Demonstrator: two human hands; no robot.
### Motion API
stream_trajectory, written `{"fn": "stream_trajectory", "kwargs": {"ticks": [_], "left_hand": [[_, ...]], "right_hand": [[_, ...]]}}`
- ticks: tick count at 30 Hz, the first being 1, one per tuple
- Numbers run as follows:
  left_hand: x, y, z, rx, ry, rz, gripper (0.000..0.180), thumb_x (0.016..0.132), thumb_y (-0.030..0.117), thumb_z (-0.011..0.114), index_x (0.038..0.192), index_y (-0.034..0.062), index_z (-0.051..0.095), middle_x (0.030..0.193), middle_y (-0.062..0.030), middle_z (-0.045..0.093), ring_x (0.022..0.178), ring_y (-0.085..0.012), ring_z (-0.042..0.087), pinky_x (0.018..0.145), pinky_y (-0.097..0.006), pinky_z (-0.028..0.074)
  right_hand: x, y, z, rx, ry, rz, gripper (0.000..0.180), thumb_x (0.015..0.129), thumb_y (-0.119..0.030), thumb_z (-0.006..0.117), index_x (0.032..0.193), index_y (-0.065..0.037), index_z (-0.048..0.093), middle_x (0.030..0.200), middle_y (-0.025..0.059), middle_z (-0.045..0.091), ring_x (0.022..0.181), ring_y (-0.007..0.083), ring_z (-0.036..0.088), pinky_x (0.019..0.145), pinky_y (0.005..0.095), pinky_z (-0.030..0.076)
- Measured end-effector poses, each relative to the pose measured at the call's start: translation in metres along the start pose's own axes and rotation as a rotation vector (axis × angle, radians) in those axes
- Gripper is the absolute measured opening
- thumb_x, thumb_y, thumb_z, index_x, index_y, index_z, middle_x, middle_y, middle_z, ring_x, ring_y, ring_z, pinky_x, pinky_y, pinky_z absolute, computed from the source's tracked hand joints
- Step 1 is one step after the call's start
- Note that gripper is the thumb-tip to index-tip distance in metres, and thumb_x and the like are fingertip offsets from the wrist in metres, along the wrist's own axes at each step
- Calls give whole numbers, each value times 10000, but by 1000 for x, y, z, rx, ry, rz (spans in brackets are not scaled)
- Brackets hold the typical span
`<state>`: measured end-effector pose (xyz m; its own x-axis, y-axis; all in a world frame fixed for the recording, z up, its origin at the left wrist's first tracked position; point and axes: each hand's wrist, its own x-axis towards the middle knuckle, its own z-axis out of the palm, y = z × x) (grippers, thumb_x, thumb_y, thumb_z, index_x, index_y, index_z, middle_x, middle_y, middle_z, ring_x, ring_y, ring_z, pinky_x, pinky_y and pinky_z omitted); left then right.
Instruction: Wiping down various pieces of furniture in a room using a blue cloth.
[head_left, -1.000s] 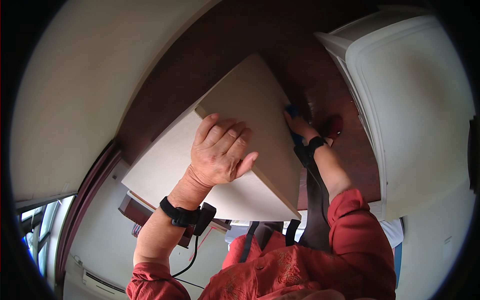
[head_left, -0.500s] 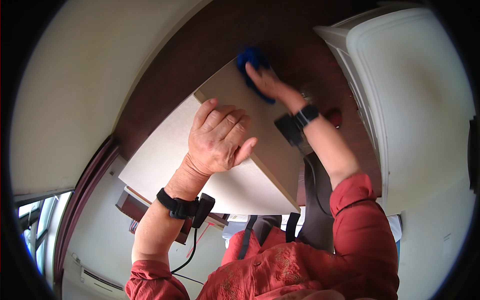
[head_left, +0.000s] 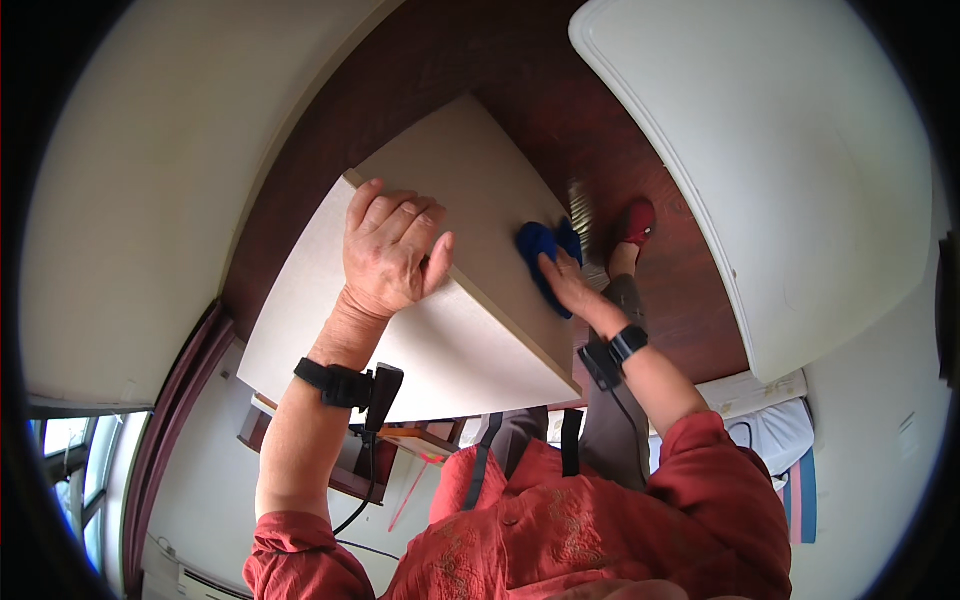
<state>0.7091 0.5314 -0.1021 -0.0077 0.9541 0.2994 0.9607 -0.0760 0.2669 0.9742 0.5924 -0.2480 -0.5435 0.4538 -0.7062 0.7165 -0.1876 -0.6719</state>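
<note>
A white box-like cabinet (head_left: 340,310) with a beige edge strip stands in front of me. My left hand (head_left: 392,255) lies on its top, fingers bent over the edge and thumb apart, gripping there; the fingertips are partly hidden. Lower on the cabinet's side panel (head_left: 470,170), my right hand (head_left: 572,283) presses a blue cloth (head_left: 537,243) flat against the surface. Part of the cloth sticks out past the panel's edge. The right fingers are mostly covered by the cloth. Both wrists carry black straps with small devices.
Dark reddish wood floor (head_left: 520,60) surrounds the cabinet. A large white rounded panel (head_left: 780,150) stands at the right, a pale wall (head_left: 180,180) at the left. My red shoe (head_left: 635,218) is beside the cabinet. A bed with white bedding (head_left: 755,420) lies at the lower right.
My right hand has drawn the blue cloth from the panel's far end back toward me. The left hand stays on the top edge, while the whole view has shifted slightly.
</note>
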Motion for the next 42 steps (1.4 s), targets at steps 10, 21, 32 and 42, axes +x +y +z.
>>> {"fn": "stream_trajectory", "kwargs": {"ticks": [10,21,32,42], "left_hand": [[-9,-28,8,120,25,-39,170,816,233,587,843,97,686,823,-24,673,893,-185,592,1031,-428,364],[-9,-40,27,103,-46,-73,137,819,175,584,832,70,672,818,-58,661,872,-230,598,1015,-442,365],[12,-57,48,160,-127,-47,214,878,221,575,737,87,664,735,-39,643,802,-211,589,1013,-406,383],[3,-29,73,177,-203,-133,491,877,249,612,1344,171,485,1443,-98,396,1362,-268,334,1131,-469,238]], "right_hand": [[-45,18,19,117,-74,124,547,956,-401,468,1164,99,551,1054,263,634,996,319,617,873,358,456],[-23,39,47,215,10,102,322,930,-277,554,1035,19,623,825,119,660,760,182,594,728,348,473],[-37,-97,-33,-186,575,-632,332,891,-164,607,1162,26,592,1269,214,516,1112,375,550,935,400,460],[51,-94,-94,-1097,937,-699,472,776,-126,674,1238,-177,592,1364,157,449,1176,377,464,949,511,402]]}}
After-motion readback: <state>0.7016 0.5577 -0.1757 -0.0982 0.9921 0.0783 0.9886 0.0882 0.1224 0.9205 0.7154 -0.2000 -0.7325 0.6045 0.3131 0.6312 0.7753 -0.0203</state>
